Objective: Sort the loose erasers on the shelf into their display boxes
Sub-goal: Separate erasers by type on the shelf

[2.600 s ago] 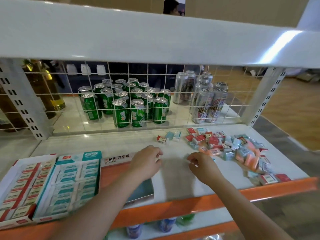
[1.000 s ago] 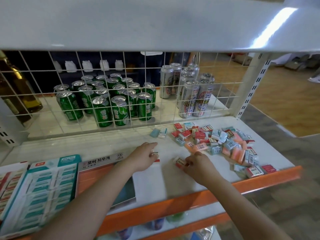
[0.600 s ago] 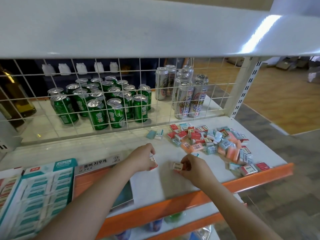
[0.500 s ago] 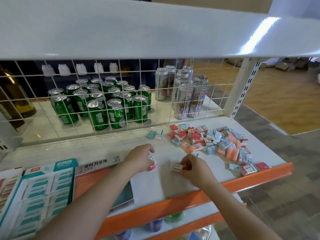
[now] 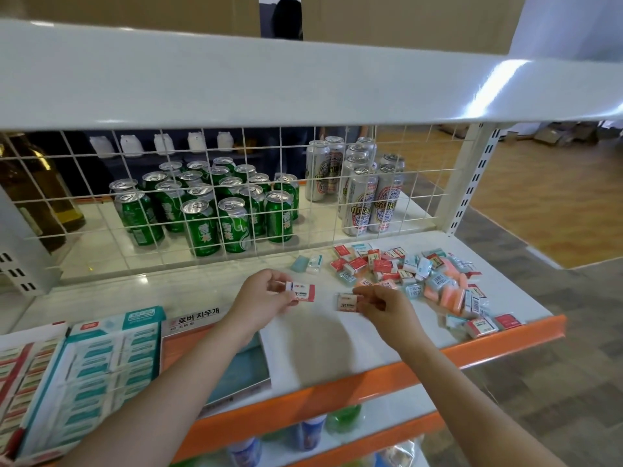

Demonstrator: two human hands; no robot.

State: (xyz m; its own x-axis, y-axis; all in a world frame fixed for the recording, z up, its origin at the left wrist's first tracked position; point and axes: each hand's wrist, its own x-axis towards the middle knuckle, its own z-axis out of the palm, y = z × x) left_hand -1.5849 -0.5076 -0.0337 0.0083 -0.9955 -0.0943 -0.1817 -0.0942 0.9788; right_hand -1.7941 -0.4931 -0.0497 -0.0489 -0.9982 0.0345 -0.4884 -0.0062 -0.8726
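Both hands have come up off the shelf (image 5: pixel 303 352) since a moment ago, each with an eraser, so two pieces are picked and ready to be matched to a box. The left hand (image 5: pixel 261 299) pinches a red-and-white eraser (image 5: pixel 301 291); the right hand (image 5: pixel 384 306) pinches a pale one (image 5: pixel 347 302). Left of them the teal display box (image 5: pixel 94 372) and the red display box (image 5: pixel 20 369) look nearly full, while the orange box (image 5: pixel 188 345) looks nearly bare. The loose pile (image 5: pixel 424 278) lies right, the green cans (image 5: pixel 215 210) beyond.

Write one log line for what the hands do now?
left hand: holds red eraser | right hand: holds orange eraser | pile: unsorted
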